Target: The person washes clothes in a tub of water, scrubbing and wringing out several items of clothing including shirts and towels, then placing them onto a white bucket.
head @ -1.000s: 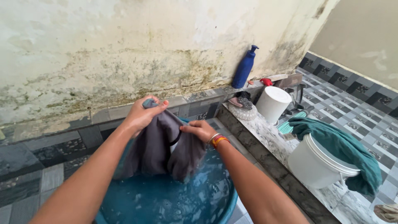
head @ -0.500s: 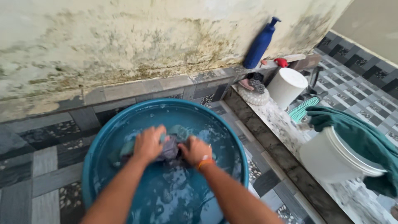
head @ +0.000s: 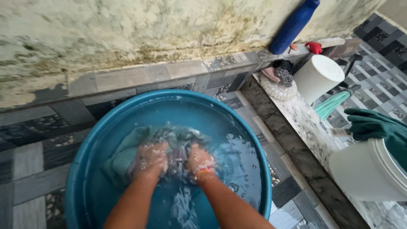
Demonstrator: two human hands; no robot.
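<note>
A round blue basin (head: 106, 127) full of water stands on the tiled floor below me. Both my hands are under the water in its middle. My left hand (head: 150, 159) and my right hand (head: 198, 160) are clenched side by side on a grey garment (head: 176, 146), which is bunched between them. A paler green cloth (head: 121, 157) lies submerged to the left of my left hand. An orange band circles my right wrist.
A stained wall rises behind the basin. Along a stone ledge (head: 305, 127) at the right are a blue pump bottle (head: 292, 27), a scrubbing brush (head: 282, 76), a white upturned bucket (head: 318, 76) and a white bucket (head: 369, 169) draped with a teal cloth (head: 377, 127).
My hands have lowered the grey garment from above the basin down into the water and now grip it submerged. The camera has tilted downward.
</note>
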